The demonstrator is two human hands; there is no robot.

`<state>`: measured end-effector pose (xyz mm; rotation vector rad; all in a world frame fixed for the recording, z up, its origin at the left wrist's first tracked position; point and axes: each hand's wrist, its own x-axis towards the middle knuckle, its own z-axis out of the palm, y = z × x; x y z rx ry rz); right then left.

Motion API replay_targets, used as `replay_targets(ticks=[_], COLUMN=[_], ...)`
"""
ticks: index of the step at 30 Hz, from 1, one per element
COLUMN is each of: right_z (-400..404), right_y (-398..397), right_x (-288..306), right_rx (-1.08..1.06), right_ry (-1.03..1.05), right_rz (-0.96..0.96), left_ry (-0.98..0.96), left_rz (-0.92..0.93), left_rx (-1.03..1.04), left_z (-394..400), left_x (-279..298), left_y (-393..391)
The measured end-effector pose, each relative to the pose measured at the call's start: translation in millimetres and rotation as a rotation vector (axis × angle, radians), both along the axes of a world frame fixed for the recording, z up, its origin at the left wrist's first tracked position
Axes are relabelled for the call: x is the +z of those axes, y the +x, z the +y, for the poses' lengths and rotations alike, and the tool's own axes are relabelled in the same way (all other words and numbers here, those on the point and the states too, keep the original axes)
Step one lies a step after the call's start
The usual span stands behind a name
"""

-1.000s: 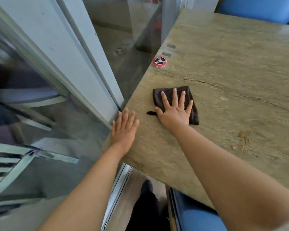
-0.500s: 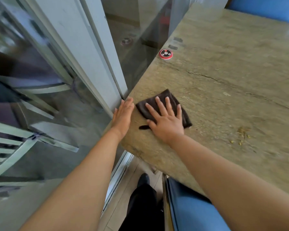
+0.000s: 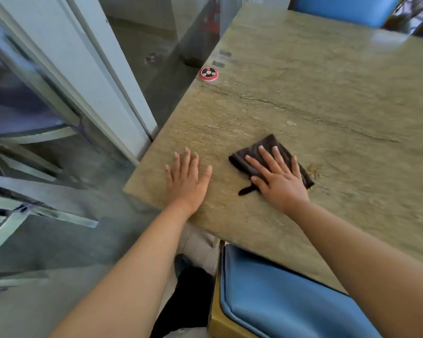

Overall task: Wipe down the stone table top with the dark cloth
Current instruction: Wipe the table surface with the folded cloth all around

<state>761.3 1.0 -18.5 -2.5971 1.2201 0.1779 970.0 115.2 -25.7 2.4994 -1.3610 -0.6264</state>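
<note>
The stone table top [image 3: 315,98] is greenish-brown with a long crack across it. A folded dark brown cloth [image 3: 257,152] lies near the table's front-left area. My right hand [image 3: 277,176] presses flat on the cloth, fingers spread over it. My left hand [image 3: 187,178] rests flat on the bare stone to the left of the cloth, near the table's left corner, holding nothing. Small brown crumbs [image 3: 315,170] sit just right of the cloth.
A round red and black button [image 3: 208,73] sits at the table's left edge, farther back. A blue padded chair [image 3: 279,296] stands under the near edge; another blue chair [image 3: 340,8] is at the far side. A glass wall with a white frame [image 3: 103,76] runs along the left.
My right hand has slid the cloth to the right, away from the left edge. My left hand has moved from the table's edge onto the top, lying flat.
</note>
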Motion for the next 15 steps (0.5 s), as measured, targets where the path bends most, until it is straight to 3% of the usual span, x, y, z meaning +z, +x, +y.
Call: replay_targets(ticks=[2,4,8,12,15], right_z=[4,25,83,78,57], right_y=[0,12,21,-21,-63], right_x=[2,7,6,-1,1], right_rx=[-0.28,-0.349,0.102,0.677,0.687], right_ry=[0.059,0.127,0.06,-0.069,-0.05], right_rz=[0.007,0.022,0.013,-0.008,0.02], left_ry=[0.07,0.09,0.098,0.112,0.082], left_rz=[-0.007,0.045,0.092,-0.021,-0.041], left_rx=[-0.029,-0.037,-0.019,0.019,0.042], left_z=[-2,-4,-7,-7,-9], left_x=[0,2,7,6,9], left_y=[1,5,4,-4,-25])
